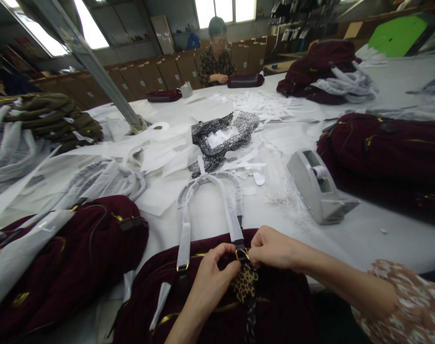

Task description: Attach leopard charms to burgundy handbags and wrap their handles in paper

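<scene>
A dark burgundy handbag [282, 306] lies in front of me, its upright handles [184, 234] wrapped in white paper. At the base of the right handle is a gold ring [238, 254]. A leopard-print bag charm [244, 283] with a dark braided strap hangs there against the bag's front. My left hand [215, 272] is closed, with index finger and thumb at the ring and the charm's top. From the other side my right hand [269, 248] pinches at the charm's metal clasp, mostly hidden by the fingers.
More burgundy bags lie at left [110, 239] and right [389, 157]. A grey tape dispenser [316, 186] stands to the right. Beyond the handles are a black-and-white knitted cloth [224, 138] and white paper scraps [264, 105]. Across the table sits a person [217, 57] handling a burgundy bag.
</scene>
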Available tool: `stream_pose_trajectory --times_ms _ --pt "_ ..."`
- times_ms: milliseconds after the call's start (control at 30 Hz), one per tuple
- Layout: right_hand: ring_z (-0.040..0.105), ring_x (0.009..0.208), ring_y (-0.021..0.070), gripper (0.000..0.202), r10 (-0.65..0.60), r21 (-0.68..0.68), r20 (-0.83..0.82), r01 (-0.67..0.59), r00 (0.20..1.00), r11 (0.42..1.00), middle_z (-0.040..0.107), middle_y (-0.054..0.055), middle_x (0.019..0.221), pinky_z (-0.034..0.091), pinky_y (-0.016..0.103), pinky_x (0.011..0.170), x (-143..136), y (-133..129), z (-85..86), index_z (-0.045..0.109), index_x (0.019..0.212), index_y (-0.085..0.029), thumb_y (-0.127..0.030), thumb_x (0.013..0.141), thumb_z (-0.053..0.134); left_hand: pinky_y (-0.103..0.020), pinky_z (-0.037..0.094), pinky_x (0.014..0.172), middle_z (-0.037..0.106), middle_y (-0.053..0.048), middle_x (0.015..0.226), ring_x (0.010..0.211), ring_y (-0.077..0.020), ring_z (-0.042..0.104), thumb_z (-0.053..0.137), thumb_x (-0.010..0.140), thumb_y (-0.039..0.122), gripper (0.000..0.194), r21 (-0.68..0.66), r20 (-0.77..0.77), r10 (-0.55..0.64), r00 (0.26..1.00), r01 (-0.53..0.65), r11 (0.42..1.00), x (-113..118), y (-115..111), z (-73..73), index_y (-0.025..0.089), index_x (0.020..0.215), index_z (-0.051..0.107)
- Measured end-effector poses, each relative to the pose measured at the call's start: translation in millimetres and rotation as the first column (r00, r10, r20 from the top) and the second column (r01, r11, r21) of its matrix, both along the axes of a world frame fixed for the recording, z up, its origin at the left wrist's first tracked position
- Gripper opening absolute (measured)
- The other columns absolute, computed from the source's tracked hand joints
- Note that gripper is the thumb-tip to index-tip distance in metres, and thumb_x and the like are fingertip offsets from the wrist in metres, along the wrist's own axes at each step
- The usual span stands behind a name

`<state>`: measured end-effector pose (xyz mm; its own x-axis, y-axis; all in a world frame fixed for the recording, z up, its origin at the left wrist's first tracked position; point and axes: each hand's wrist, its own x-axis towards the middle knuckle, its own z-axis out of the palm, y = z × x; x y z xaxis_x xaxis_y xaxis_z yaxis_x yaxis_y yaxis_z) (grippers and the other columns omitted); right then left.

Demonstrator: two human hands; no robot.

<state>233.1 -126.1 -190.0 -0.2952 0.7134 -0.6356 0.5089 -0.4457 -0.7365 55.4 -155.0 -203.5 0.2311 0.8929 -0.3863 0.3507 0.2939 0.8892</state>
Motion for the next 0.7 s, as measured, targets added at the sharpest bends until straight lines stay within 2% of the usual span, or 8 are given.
stream_pose_trajectory --times_ms 267,300,367,400,467,500,533,700 --pt "0.012 0.03 0.0045 0.016 -0.012 -0.328 -0.243 -0.071 0.97 0.942 0.026 -0.01 0.031 0.006 0.021 0.033 -1 4 18.6 0.042 0.042 -0.019 -0.018 0.057 0.048 -0.026 0.042 0.074 0.063 -0.002 0.083 0.082 -0.0181 0.054 0.056 0.071 0.02 0.015 0.02 0.068 -0.023 0.997 0.022 1.0 -1 1 7.5 0.017 0.084 0.061" --pt "0.014 0.031 0.0047 0.016 0.005 -0.274 -0.244 -0.074 0.97 0.959 0.027 -0.009 0.033 0.008 0.021 0.034 -2 3 20.7 0.043 0.044 -0.019 -0.018 0.059 0.049 -0.025 0.042 0.072 0.062 -0.002 0.083 0.08 -0.0175 0.054 0.056 0.071 0.022 0.015 0.011 0.087 -0.026 0.996 0.025 1.0 -2 1 7.5 0.016 0.085 0.06" --pt "0.022 0.035 0.0053 0.015 0.044 0.033 -0.139 -0.04 0.989 0.999 0.032 -0.008 0.037 0.015 0.021 0.036 -5 -1 24.0 0.048 0.048 -0.018 -0.019 0.062 0.05 -0.024 0.042 0.069 0.06 -0.002 0.08 0.076 -0.0163 0.053 0.056 0.073 0.025 0.014 -0.003 0.114 -0.024 0.993 0.024 1.0 -2 0 6.1 0.016 0.085 0.058" --pt "0.028 0.038 0.0059 0.015 0.054 0.247 -0.058 -0.038 0.997 0.968 0.036 -0.007 0.041 0.02 0.021 0.039 -7 -5 24.8 0.05 0.05 -0.017 -0.018 0.064 0.05 -0.024 0.041 0.069 0.059 -0.001 0.079 0.076 -0.0157 0.052 0.056 0.074 0.027 0.014 0.003 0.115 -0.018 0.993 0.018 1.0 -2 0 4.6 0.016 0.084 0.058" --pt "0.039 0.048 0.0075 0.015 0.064 0.582 0.068 -0.092 0.996 0.808 0.047 -0.003 0.05 0.028 0.021 0.049 -11 -13 24.3 0.056 0.056 -0.016 -0.017 0.069 0.049 -0.023 0.039 0.068 0.056 0.0 0.076 0.074 -0.0147 0.05 0.058 0.073 0.03 0.015 0.041 0.084 -0.001 0.996 -0.003 0.999 0 -1 0.6 0.017 0.08 0.056" --pt "0.042 0.051 0.0082 0.017 0.072 0.652 0.092 -0.115 0.993 0.749 0.05 -0.002 0.054 0.03 0.022 0.052 -12 -18 22.9 0.058 0.058 -0.015 -0.017 0.072 0.048 -0.023 0.038 0.066 0.054 0.001 0.073 0.073 -0.0142 0.049 0.06 0.072 0.032 0.016 0.067 0.05 0.012 0.999 -0.015 0.998 2 -2 -1.7 0.017 0.078 0.054" --pt "0.043 0.053 0.0086 0.018 0.072 0.666 0.091 -0.114 0.993 0.738 0.052 -0.002 0.056 0.031 0.022 0.053 -14 -21 20.9 0.06 0.061 -0.015 -0.017 0.073 0.048 -0.022 0.037 0.064 0.051 0.003 0.07 0.071 -0.0136 0.047 0.062 0.07 0.033 0.018 0.092 0.004 0.028 1.0 -0.028 0.995 5 -3 -3.8 0.018 0.074 0.052" --pt "0.033 0.047 0.0072 0.023 -0.025 0.326 -0.087 0.052 0.996 0.944 0.043 -0.004 0.049 0.024 0.02 0.044 -15 -26 10.1 0.058 0.059 -0.013 -0.028 0.076 0.05 -0.022 0.03 0.057 0.045 0.005 0.063 0.064 -0.0122 0.042 0.061 0.069 0.032 0.022 0.194 -0.21 0.095 0.973 -0.054 0.98 16 -9 -11.0 0.02 0.066 0.044"
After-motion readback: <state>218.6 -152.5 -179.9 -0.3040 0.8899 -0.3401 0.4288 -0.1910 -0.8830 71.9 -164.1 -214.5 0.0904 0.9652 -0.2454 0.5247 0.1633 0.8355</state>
